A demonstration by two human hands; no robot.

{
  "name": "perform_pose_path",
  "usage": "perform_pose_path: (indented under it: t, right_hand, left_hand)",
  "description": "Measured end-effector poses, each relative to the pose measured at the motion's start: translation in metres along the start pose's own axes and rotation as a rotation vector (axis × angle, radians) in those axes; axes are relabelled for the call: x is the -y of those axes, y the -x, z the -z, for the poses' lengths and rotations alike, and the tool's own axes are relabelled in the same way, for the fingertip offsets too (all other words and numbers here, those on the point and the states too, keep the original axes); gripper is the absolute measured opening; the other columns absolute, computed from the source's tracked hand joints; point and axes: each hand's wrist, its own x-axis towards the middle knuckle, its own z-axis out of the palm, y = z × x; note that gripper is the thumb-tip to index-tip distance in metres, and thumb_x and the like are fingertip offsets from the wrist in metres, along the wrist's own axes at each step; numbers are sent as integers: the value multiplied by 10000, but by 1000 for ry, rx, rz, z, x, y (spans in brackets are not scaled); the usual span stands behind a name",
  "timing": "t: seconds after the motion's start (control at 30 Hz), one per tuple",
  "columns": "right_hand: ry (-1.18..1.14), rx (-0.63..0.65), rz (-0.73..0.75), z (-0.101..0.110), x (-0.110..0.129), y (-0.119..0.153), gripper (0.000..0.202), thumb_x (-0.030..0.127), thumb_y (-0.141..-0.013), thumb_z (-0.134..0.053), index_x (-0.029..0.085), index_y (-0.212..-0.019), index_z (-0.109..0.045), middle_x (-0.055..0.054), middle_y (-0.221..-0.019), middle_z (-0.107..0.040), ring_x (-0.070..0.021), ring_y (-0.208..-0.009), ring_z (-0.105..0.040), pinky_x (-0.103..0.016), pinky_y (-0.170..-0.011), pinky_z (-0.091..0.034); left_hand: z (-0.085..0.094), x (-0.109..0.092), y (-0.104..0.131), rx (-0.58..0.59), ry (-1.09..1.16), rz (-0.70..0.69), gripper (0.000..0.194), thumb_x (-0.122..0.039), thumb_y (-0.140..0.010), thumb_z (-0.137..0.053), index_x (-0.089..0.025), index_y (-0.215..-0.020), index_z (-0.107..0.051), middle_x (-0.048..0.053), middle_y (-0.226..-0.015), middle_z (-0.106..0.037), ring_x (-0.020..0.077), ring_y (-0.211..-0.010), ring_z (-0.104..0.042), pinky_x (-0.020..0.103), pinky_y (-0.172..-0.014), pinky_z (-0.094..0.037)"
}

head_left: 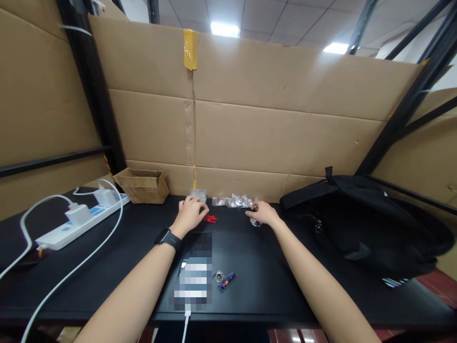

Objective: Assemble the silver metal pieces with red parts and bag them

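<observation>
My left hand (191,214), with a dark smartwatch (167,239) on the wrist, is at the back of the black table, fingers curled. Just right of its fingertips lies a small pile of red pieces (210,218). Behind it is a clear plastic bag (198,194). My right hand (264,212) reaches to the right end of a row of small clear packets with shiny round contents (239,201). Its fingers are bent around something small, mostly hidden. A shiny round metal piece (255,222) lies below that palm.
A phone with a blurred screen (193,281) lies in front, cable attached. Beside it are a metal ring clasp (219,276) and a colourful small tag (227,282). Left are a power strip (89,218) and an open cardboard box (146,188); right, a black bag (364,224). Cardboard (267,143) walls the back.
</observation>
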Motion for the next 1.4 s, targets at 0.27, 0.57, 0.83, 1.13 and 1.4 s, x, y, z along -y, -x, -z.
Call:
perform_pose_path:
  t: [0.27,0.57,0.83,1.13,1.4]
  right_hand:
    - [-135,115,163,2,-30,30,505,374,-657,-849,244,-1120,-694,-44,-1083,-725,-204,-888,-687,-286,-772,-485]
    - [-71,70,144,-3,-25,27,545,332,-690,-812,281,-1207,-649,-56,-1248,-685,-266,-1099,-659,-322,-825,-482]
    - [-82,85,132,-6,-28,25,413,295,-716,-804,298,-1112,-687,-14,-1114,-737,-233,-1022,-684,-293,-774,-468]
    - [-134,40,141,-5,-30,22,407,316,-721,-793,278,-1109,-677,-15,-1058,-730,-189,-866,-670,-279,-739,-467]
    - [-195,-22,232,-6,-5,34,413,354,-755,-779,295,-1145,-654,-15,-1110,-726,-198,-865,-674,-299,-773,-496]
  left_hand:
    - [-10,13,-1,119,20,-116,173,-389,-861,-709,-329,-1015,-757,51,-1214,-666,308,-1195,-516,452,-946,-370]
    - [-21,14,-3,126,-14,-85,165,-411,-895,-652,-300,-917,-772,58,-1169,-688,317,-1170,-519,458,-933,-360]
    - [-16,4,-4,81,6,-87,161,-377,-917,-610,-281,-915,-739,52,-1153,-705,304,-1159,-538,440,-930,-348]
    - [-8,-27,1,124,174,-178,191,-340,-1036,-421,-250,-1020,-588,25,-1064,-684,235,-1083,-573,395,-940,-330]
    - [-9,-37,4,136,203,-210,275,-374,-1073,-337,-225,-954,-535,19,-990,-635,219,-1024,-539,378,-915,-316]
